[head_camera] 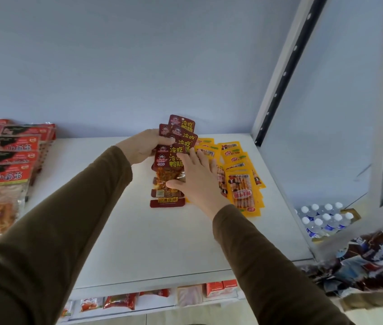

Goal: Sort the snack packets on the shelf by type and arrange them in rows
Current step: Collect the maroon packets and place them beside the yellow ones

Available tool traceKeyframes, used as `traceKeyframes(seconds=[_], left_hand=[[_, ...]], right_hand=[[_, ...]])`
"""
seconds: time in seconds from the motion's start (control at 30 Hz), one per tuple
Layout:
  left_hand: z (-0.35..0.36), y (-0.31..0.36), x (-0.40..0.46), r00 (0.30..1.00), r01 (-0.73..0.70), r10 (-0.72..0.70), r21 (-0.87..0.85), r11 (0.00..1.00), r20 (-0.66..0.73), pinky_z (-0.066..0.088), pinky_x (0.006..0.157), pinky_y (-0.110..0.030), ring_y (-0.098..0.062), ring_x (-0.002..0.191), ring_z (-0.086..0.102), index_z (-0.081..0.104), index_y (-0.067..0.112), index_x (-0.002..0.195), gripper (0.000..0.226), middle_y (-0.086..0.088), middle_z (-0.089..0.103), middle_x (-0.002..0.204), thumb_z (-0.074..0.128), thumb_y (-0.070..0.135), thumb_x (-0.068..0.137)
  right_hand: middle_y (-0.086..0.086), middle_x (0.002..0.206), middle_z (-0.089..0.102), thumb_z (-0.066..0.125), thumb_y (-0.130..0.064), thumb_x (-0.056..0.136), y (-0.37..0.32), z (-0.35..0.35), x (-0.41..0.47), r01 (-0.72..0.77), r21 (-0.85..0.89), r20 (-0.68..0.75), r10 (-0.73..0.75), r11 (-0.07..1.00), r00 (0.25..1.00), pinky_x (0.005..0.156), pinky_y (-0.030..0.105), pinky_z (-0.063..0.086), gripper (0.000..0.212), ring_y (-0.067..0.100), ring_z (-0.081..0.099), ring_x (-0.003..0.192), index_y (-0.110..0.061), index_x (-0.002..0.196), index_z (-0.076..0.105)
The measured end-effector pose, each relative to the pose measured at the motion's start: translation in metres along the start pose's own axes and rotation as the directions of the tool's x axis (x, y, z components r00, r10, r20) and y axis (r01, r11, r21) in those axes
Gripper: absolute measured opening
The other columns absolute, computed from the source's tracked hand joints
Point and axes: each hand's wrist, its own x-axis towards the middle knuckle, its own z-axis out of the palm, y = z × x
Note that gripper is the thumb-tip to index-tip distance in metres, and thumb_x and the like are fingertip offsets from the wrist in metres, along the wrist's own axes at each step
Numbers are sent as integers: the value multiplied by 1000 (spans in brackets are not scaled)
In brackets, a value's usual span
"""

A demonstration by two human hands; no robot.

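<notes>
Several dark red snack packets [178, 137] with yellow lettering are fanned in a stack at the back middle of the white shelf [139, 231]. My left hand [142, 146] grips the upper left side of that stack. My right hand [196, 181] lies flat with fingers spread over the stack's lower right side and partly over the neighbouring pile. A row of overlapping yellow snack packets [242, 181] lies just right of the red ones. Bright red packets with clear windows [5, 177] are lined up at the shelf's left end.
A white upright with a perforated black strip [279, 83] bounds the shelf on the right. Beyond it stand water bottles [324, 219] and a heap of dark blue and red packets [373, 259]. More snacks [120, 301] show on the shelf below.
</notes>
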Motion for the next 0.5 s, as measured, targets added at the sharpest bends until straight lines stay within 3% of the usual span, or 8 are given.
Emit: traceKeyframes(seconds=[0.07,0.2,0.3,0.37,0.43,0.5], left_hand=[[-6,-9,-14,994,-77,79,-21,997,81,52,99,-40,-20,120,64,51,26,139,53,1,69,128,75,23,92],[-10,-27,-33,984,-132,139,-70,989,111,61,84,-34,-16,113,70,36,37,145,82,4,70,125,84,11,83],[-6,-35,-41,985,-163,167,-95,982,32,61,88,-38,-18,116,68,33,32,144,85,0,66,129,83,4,81],[-8,-37,-47,985,-169,162,-162,972,-58,60,91,-41,-21,118,65,32,30,145,85,-2,63,132,81,0,82],[-15,-38,-56,982,-169,142,-244,955,-125,60,91,-42,-25,119,65,34,29,145,82,-4,63,132,78,-3,83],[-24,-38,-66,978,-172,129,-288,942,-162,58,94,-45,-27,120,65,35,27,146,80,-8,63,133,76,-5,84]], right_hand=[[7,170,13,55,-69,89,0,2,1,6,-2,-25,-6,1000,1000,124,59,-2,84,30,3,157,-32,157,22],[8,163,31,56,-70,88,-4,4,0,81,-49,-150,-88,996,985,124,56,-2,82,29,20,154,-27,153,29],[8,164,28,62,-64,88,-12,2,3,132,15,-144,-129,991,981,126,54,2,83,29,25,152,-24,153,29],[4,169,17,69,-56,88,-19,0,6,134,196,-92,-118,971,989,126,53,10,89,27,22,153,-26,157,22],[-3,170,6,75,-48,87,-27,-7,10,58,564,-45,-39,823,998,124,48,23,98,22,17,154,-32,160,12],[-7,169,9,75,-44,89,-36,-12,16,-44,861,8,73,506,997,116,41,31,99,18,19,153,-37,160,6]])
